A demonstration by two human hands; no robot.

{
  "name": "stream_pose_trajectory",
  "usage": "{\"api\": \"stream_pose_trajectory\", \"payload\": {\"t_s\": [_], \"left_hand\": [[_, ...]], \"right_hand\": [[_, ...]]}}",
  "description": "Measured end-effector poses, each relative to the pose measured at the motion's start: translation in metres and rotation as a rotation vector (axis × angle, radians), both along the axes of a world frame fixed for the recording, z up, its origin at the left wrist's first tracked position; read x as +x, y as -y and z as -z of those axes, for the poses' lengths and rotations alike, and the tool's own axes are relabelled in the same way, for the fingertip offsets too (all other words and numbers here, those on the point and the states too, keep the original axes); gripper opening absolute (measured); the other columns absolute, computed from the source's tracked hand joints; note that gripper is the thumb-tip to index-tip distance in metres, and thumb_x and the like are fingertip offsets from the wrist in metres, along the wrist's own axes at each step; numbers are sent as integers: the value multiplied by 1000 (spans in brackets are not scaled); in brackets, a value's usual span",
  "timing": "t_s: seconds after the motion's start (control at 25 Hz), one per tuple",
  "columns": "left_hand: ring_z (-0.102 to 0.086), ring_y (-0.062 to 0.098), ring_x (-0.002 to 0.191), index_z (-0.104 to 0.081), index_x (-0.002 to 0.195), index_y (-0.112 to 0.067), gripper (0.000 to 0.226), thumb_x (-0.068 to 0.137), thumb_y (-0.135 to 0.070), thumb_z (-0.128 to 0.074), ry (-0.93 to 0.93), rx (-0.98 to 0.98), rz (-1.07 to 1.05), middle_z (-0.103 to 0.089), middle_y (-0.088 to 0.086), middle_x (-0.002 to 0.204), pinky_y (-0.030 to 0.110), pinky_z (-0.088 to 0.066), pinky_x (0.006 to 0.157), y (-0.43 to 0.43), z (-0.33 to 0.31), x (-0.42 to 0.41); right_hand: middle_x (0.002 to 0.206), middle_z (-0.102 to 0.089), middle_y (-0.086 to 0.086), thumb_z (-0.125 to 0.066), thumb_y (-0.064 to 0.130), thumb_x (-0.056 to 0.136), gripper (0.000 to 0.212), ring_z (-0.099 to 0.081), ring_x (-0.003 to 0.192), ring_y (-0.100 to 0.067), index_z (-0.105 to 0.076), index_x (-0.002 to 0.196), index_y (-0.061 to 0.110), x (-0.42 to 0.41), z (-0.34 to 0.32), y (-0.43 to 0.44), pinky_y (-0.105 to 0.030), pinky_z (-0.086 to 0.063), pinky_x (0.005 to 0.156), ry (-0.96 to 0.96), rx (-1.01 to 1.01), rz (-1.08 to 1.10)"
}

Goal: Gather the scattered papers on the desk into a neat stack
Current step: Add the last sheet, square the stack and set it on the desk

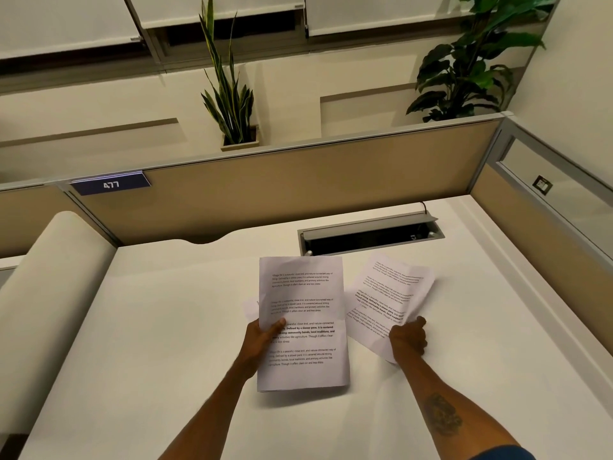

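Nearest the camera we see two bare forearms reaching forward over the white counter [149,327]. The left hand [258,338] grips a printed sheet [303,320] at its left edge: the thumb lies across the printed face, while the fingers [253,330] wrap behind the paper, closed on it. This sheet is held almost squarely to the view, lifted off the counter, and more paper shows just behind its left edge, beside the fingers; we cannot tell how many pages lie in that bundle. To the right of these fingers, the right hand [408,340] is curled tight on a second sheet [388,303], pinching its lower right edge. That sheet tilts to the right and is creased and buckled just above the knuckles. The two sheets nearly meet along their inner edges, between the hands; whether they touch we cannot tell. A tattoo [442,415] marks the right forearm, and a blue sleeve edge [501,453] shows at the bottom corner.

Beyond the fingertips, a grey cable tray [371,232] is recessed in the counter, its lid raised and a dark cable rising from its far right end. Farther on stands a tan partition [298,190] bearing a blue plate [111,184] numbered 477. Behind the partition, a snake plant [229,94] stands in a box, and a broad-leaved plant [471,64] rises at far right.
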State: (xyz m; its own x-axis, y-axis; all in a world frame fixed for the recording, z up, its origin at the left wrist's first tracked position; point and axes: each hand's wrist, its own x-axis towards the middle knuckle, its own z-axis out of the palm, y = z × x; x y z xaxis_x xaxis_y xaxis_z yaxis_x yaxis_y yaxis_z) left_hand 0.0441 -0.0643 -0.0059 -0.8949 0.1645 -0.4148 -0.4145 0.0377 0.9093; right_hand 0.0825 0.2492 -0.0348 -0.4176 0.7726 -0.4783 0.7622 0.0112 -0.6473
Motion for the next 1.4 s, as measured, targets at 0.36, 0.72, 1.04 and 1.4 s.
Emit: {"api": "stream_pose_trajectory", "payload": {"t_s": [0.36, 0.72, 1.04, 1.4], "left_hand": [[-79, 35, 89, -68, 118, 0, 29, 94, -16, -70, 33, 57, -22, -79, 19, 105, 46, -65, 77, -11, -10, 18], [-73, 43, 106, -66, 123, -1, 36, 92, -19, -72, 2, 82, -46, -77, 20, 113, 59, -58, 95, -23, -29, 28], [-78, 34, 95, -65, 123, -4, 35, 91, -18, -74, -40, 73, -59, -79, 15, 109, 48, -64, 83, -33, -48, 35], [-78, 35, 97, -66, 122, -8, 34, 90, -16, -75, -67, 97, -71, -79, 13, 110, 52, -63, 86, -8, -54, 40]], "right_hand": [[134, -63, -20, -57, -1, 95, 40, -59, 122, -40, -58, 136, 1, 48, 0, -42, -47, -47, 108, -362, -256, -23], [132, -64, -19, -56, 8, 99, 38, -63, 117, -39, -58, 137, 7, 92, -12, -68, -44, -51, 99, -641, -363, -106], [130, -68, -16, -59, 7, 97, 35, -65, 118, -40, -61, 132, 6, 68, -47, -13, -55, -52, 101, -613, -679, -513], [124, -72, -7, -47, 24, 105, 32, -71, 107, -22, -63, 132, 21, 53, -61, 44, -38, -59, 87, -424, -678, -786]]}}
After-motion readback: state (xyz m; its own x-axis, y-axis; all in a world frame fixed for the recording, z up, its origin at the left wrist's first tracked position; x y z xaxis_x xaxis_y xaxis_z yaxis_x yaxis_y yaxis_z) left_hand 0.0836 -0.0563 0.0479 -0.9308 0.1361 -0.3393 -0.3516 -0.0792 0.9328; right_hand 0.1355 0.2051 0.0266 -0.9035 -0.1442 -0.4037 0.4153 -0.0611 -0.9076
